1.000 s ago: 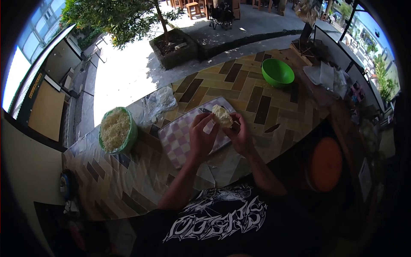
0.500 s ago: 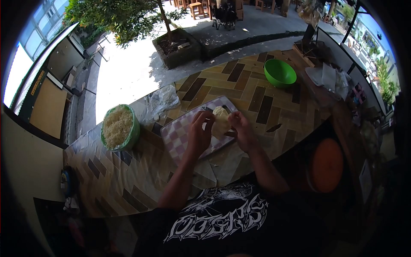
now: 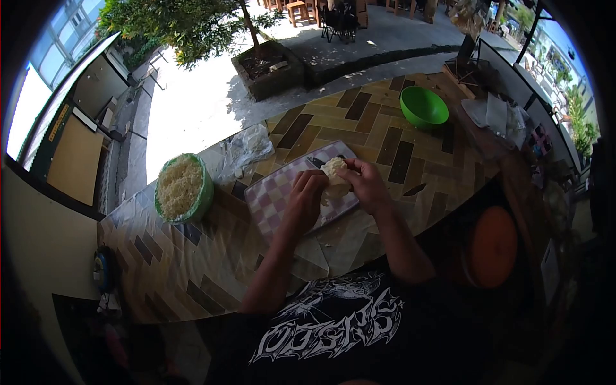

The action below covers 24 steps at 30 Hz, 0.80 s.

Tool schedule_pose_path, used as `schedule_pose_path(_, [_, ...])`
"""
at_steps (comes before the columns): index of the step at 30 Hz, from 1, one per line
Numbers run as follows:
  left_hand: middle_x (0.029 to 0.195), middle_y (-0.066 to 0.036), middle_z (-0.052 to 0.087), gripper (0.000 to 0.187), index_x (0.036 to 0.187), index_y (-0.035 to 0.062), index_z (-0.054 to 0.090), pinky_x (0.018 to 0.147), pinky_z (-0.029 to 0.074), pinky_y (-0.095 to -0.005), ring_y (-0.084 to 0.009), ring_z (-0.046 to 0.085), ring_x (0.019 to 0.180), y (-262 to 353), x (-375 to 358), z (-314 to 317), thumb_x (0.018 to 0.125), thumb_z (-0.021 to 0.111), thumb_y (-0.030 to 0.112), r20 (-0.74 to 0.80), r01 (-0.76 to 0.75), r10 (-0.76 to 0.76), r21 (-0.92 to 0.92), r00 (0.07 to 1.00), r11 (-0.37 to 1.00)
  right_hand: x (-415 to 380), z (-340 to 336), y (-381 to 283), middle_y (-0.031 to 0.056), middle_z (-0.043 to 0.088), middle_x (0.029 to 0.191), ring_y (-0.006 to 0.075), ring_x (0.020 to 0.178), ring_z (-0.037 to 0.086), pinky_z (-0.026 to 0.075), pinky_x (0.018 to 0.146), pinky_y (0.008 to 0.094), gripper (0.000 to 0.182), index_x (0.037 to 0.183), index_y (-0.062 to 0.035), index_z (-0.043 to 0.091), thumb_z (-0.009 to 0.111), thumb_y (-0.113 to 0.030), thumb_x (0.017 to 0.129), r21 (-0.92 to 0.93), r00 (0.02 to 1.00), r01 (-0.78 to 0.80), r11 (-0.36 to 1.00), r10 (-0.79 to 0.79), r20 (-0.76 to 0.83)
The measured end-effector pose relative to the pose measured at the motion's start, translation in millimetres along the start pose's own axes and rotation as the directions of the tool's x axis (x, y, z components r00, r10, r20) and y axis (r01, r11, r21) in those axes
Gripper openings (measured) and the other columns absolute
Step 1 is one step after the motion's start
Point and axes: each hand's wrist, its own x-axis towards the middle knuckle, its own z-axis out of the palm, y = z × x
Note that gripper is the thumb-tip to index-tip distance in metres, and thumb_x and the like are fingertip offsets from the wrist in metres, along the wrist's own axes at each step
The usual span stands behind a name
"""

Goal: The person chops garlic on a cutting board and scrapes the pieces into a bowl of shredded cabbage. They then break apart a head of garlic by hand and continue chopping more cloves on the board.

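Note:
My left hand (image 3: pixel 307 196) and my right hand (image 3: pixel 370 187) are both closed on a pale, cream-coloured lump (image 3: pixel 335 174) that looks like soft dough. Its upper part is bumpy, and the fingers cover its two sides. The left fingers pinch it from the left while the right fingers and thumb press on its right edge. Below the hands lies a pink-and-white checkered board (image 3: pixel 273 196) on the table. A dark object, perhaps a knife handle (image 3: pixel 315 162), rests near the board's far edge, partly hidden.
Left of the board stands a green-lined tub (image 3: pixel 206 200) heaped with pale, thin strands. A clear plastic bag (image 3: pixel 249 149) lies behind it. At the far right is a green bowl (image 3: pixel 423 108) on the patterned table (image 3: pixel 378 119). An orange round object (image 3: pixel 494 247) sits lower right, beyond the table edge.
The lump, seen before as a flatter, thin round sheet with a bumpy top, now looks more gathered. The right fingers have moved up and inward over it. The camera view shifted slightly.

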Motion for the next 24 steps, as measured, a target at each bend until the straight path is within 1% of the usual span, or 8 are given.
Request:
schedule_pose_path(7, [0.115, -0.015, 0.067, 0.014, 0.114, 0.0031, 0.064, 0.099, 0.051, -0.0459, -0.0386, 0.062, 0.115, -11, 0, -5, 0.100, 0.065, 0.002, 0.041, 0.041, -0.040, -0.017, 0.998, 0.999, -6, 21, -5, 0.0110, 0.073, 0.114, 0.0158, 0.102, 0.069, 0.056, 0.089, 0.0326, 0.041, 0.126, 0.0050, 0.067, 0.075, -0.024, 0.099, -0.176, 0.962, 0.173, 0.969, -0.204, -0.179])
schedule_pose_path(11, [0.111, -0.015, 0.069, 0.011, 0.112, 0.0020, 0.066, 0.096, 0.053, -0.0435, -0.0365, 0.065, 0.110, 1, 6, 1, 0.103, 0.065, 0.008, -0.038, 0.052, -0.051, 0.034, 0.998, 0.998, 9, 16, 7, 0.0126, 0.071, 0.118, 0.0168, 0.108, 0.068, 0.055, 0.093, 0.0335, 0.038, 0.126, 0.0037, 0.062, 0.074, -0.023, 0.101, -0.040, 0.927, 0.278, 0.960, -0.279, -0.250])
schedule_pose_path(14, [0.106, -0.013, 0.071, 0.014, 0.111, 0.0009, 0.068, 0.093, 0.054, -0.0398, -0.0276, 0.069, 0.102, -15, -1, 15, 0.104, 0.069, 0.013, -0.052, 0.392, -0.431, -0.332, 0.901, 0.858, 5, 22, 11, 0.0137, 0.068, 0.122, 0.0169, 0.113, 0.066, 0.053, 0.097, 0.0340, 0.036, 0.127, 0.0020, 0.057, 0.073, -0.019, 0.103, 0.062, 0.898, 0.409, 0.911, -0.389, -0.207])
schedule_pose_path(15, [0.103, -0.011, 0.072, 0.017, 0.107, -0.0015, 0.069, 0.089, 0.056, -0.0382, -0.0184, 0.069, 0.097, -16, 3, 18, 0.103, 0.071, 0.015, -0.053, 0.451, -0.529, -0.453, 0.847, 0.769, 3, 27, 14, 0.0137, 0.068, 0.123, 0.0169, 0.114, 0.065, 0.053, 0.099, 0.0341, 0.035, 0.128, 0.0013, 0.056, 0.072, -0.018, 0.104, 0.064, 0.879, 0.454, 0.889, -0.434, -0.197])
schedule_pose_path(18, [0.114, -0.012, 0.070, 0.025, 0.121, -0.0013, 0.066, 0.089, 0.058, -0.0368, -0.0178, 0.068, 0.102, -19, 10, 13, 0.102, 0.072, 0.014, -0.037, 0.533, -0.559, -0.258, 0.828, 0.806, 0, 31, 19, 0.0129, 0.066, 0.125, 0.0168, 0.116, 0.063, 0.051, 0.102, 0.0340, 0.033, 0.130, 0.0000, 0.054, 0.071, -0.014, 0.105, 0.075, 0.837, 0.527, 0.847, -0.501, -0.220])
schedule_pose_path(20, [0.123, -0.015, 0.068, 0.036, 0.131, -0.0016, 0.060, 0.087, 0.058, -0.0349, -0.0202, 0.069, 0.101, -25, 10, 27, 0.101, 0.071, 0.015, -0.044, 0.512, -0.594, -0.459, 0.803, 0.726, 3, 32, 21, 0.0123, 0.065, 0.126, 0.0168, 0.118, 0.063, 0.050, 0.104, 0.0342, 0.033, 0.131, -0.0002, 0.053, 0.069, -0.013, 0.105, 0.129, 0.834, 0.535, 0.835, -0.497, -0.242])
schedule_pose_path(21, [0.128, -0.017, 0.066, 0.042, 0.136, -0.0017, 0.057, 0.086, 0.059, -0.0340, -0.0214, 0.069, 0.101, -24, 10, 30, 0.101, 0.071, 0.015, -0.043, 0.492, -0.611, -0.550, 0.790, 0.675, 4, 30, 22, 0.0122, 0.066, 0.127, 0.0168, 0.119, 0.063, 0.050, 0.106, 0.0346, 0.033, 0.132, 0.0000, 0.053, 0.068, -0.012, 0.106, 0.178, 0.843, 0.525, 0.833, -0.479, -0.246])
schedule_pose_path(24, [0.140, -0.021, 0.059, 0.059, 0.148, -0.0026, 0.045, 0.083, 0.059, -0.0306, -0.0242, 0.069, 0.103, -28, 12, 22, 0.099, 0.073, 0.017, 0.499, 0.643, -0.707, -0.762, 0.501, -0.082, 9, 28, 33, 0.0112, 0.064, 0.133, 0.0159, 0.121, 0.062, 0.050, 0.106, 0.0340, 0.032, 0.136, -0.0011, 0.052, 0.063, -0.010, 0.108, 0.299, 0.884, 0.465, 0.833, -0.416, -0.214])
